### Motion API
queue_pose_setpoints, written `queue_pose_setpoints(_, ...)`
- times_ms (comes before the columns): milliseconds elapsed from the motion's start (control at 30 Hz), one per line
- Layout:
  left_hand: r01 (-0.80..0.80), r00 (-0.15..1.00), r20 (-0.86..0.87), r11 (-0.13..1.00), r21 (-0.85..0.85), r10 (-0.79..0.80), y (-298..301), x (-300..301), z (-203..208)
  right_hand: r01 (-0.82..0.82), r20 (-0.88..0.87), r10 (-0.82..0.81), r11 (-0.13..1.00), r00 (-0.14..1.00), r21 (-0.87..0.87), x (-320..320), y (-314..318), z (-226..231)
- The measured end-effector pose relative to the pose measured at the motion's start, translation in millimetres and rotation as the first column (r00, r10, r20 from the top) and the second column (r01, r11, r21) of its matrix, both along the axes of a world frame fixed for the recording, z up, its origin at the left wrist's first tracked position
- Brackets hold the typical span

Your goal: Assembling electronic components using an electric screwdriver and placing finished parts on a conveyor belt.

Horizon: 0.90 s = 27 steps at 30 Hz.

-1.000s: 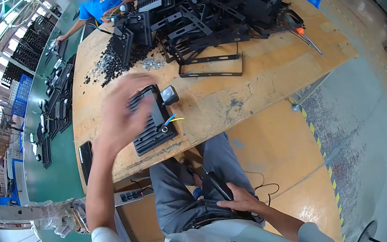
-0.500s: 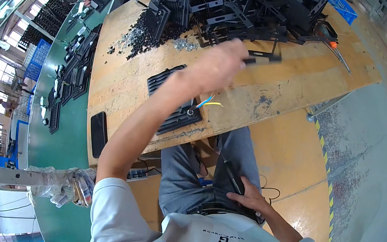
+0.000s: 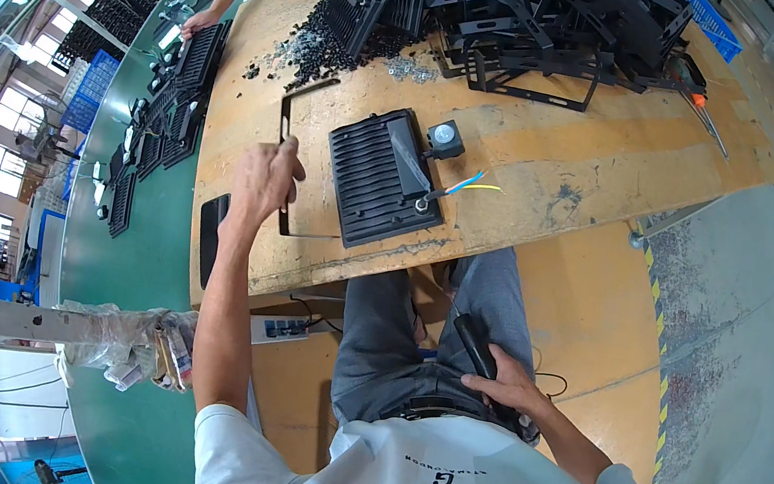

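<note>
My left hand [image 3: 267,181] is closed around a thin black U-shaped bracket [image 3: 287,115], holding it by its long side just left of a finned black floodlight housing [image 3: 365,188]. The housing lies fins-up near the table's front edge. From it come blue and yellow wires [image 3: 467,184], and a small black sensor with a white dome [image 3: 444,137] sits at its far right corner. Down at my lap, my right hand [image 3: 511,383] grips a black electric screwdriver [image 3: 475,345], its bit pointing toward the table.
A big heap of black brackets [image 3: 541,33] covers the table's far side. Black and silver screws [image 3: 311,48] are piled left of it. An orange-handled screwdriver [image 3: 700,104] lies at right, a phone [image 3: 211,234] at left. A co-worker's hand [image 3: 201,22] touches a lamp on the green bench.
My left hand has swung from beside the bracket heap to the left and nearer, bringing a bracket along. The housing is now uncovered. My right hand stays at my lap.
</note>
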State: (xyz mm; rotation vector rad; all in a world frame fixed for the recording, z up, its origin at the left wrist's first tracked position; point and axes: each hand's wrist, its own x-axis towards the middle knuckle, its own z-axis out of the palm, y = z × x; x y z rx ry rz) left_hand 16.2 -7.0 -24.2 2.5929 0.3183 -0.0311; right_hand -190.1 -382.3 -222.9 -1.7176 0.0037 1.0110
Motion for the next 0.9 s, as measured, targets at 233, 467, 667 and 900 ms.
queue_pose_setpoints(233, 0.393, 0.889, 0.052, 0.814, 0.429, -0.456, 12.7, 18.4, -47.7, 0.063, 0.034, -0.065, 0.997, 0.997, 0.038, -4.6, 15.4, -8.5)
queue_pose_setpoints(467, 0.207, 0.969, -0.174, 0.964, 0.165, -0.178, -15.0, 16.7, -27.4, 0.090, 0.053, -0.089, 0.996, 0.995, -0.015, -4.6, 19.8, -5.2)
queue_pose_setpoints(667, 0.128, 0.961, -0.254, 0.989, 0.073, -0.105, -17.4, 23.6, -34.5, 0.058, 0.005, -0.058, 0.997, 0.998, -0.040, -4.7, 21.2, -14.4)
queue_pose_setpoints(900, 0.167, 0.973, -0.169, 0.984, 0.059, -0.155, -12.7, 22.5, -40.4, 0.035, 0.000, -0.035, 0.999, 0.999, -0.009, 0.6, 23.2, 0.6)
